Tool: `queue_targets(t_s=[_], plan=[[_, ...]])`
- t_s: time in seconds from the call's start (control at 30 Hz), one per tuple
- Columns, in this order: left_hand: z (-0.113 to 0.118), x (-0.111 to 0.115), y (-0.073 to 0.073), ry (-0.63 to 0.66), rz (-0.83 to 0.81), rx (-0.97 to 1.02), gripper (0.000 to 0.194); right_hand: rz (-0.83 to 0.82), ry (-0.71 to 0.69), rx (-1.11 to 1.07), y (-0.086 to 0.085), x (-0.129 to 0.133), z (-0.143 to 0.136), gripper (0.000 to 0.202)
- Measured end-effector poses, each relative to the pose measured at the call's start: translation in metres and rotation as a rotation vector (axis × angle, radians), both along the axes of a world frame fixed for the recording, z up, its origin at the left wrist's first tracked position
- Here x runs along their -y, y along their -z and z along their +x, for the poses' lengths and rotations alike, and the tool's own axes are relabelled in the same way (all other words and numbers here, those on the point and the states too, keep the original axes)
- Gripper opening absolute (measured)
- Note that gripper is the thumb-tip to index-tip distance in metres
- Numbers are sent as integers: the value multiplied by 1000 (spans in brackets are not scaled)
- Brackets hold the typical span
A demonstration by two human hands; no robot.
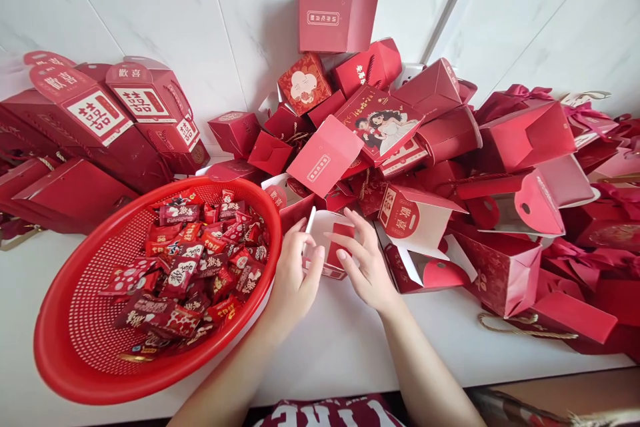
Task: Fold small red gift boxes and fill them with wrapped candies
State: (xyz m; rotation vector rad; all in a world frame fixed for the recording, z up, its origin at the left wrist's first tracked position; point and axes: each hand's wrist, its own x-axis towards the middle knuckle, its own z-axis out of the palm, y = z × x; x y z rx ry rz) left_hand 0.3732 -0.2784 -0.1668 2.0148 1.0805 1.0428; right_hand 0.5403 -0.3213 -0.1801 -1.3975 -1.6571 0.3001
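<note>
A small red-and-white gift box (330,257) stands on the white table between my two hands, its top apart and the white inside showing. My left hand (296,273) is closed on the box's left side, with the thumb on the near side and the fingers around a raised white flap. My right hand (367,263) is at the box's right side, fingers apart and reaching over its top edge. Just left of my left hand sits a red plastic basket (75,267) holding several wrapped candies (187,267) in red and maroon wrappers.
A large heap of red gift boxes (425,133) fills the table behind and to the right. Closed boxes with handles (95,110) stand at the back left. A white tiled wall (150,0) rises behind the white table (310,347).
</note>
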Motion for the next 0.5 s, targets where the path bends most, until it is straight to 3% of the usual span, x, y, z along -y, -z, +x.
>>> queue_targets(t_s=[0.13, 0.27, 0.37, 0.5], plan=[[-1, -3, 3, 32, -60, 60, 12, -29, -80, 159, -2, 2, -2, 32], [2, -3, 10, 19, -64, 111, 32, -26, -113, 176, 2, 0, -1, 22], [8, 0, 16, -30, -58, 198, 37, 52, -67, 55, 4, -1, 0, 11], [13, 5, 25, -92, 0, 259, 33, 52, 138, -247, 4, 0, -4, 14]])
